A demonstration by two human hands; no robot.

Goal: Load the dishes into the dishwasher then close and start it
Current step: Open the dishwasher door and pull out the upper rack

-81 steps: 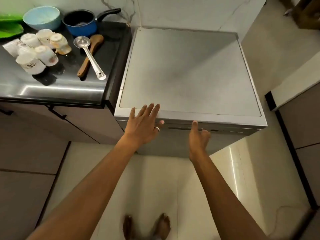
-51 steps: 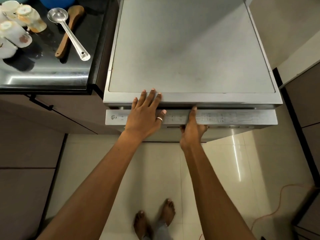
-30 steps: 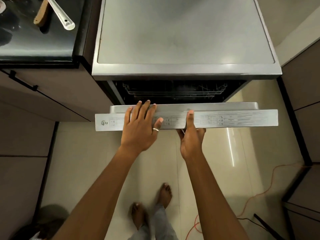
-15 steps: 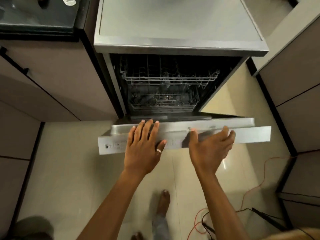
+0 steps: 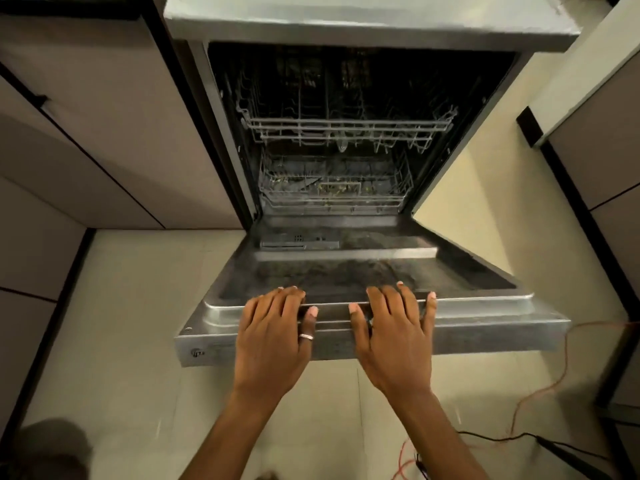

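Observation:
The steel dishwasher (image 5: 367,26) stands open in front of me. Its door (image 5: 485,327) hangs folded down almost flat, inner side up. My left hand (image 5: 273,334), a ring on the thumb, lies flat on the door's top edge, fingers straight. Beside it my right hand (image 5: 394,334) presses the same edge with spread fingers. Inside, the upper wire rack (image 5: 346,128) and the lower wire rack (image 5: 332,188) hold no dishes that I can see. The dishes are out of view.
Brown cabinet fronts (image 5: 86,133) flank the dishwasher on the left, more cabinets (image 5: 602,140) on the right. An orange cord (image 5: 540,386) and a black cable (image 5: 519,436) trail over the pale tiled floor at the lower right.
The door has swung down from shut to nearly flat. My right hand left the handle underneath and now lies on top of the edge. The counter with dishes has left the view.

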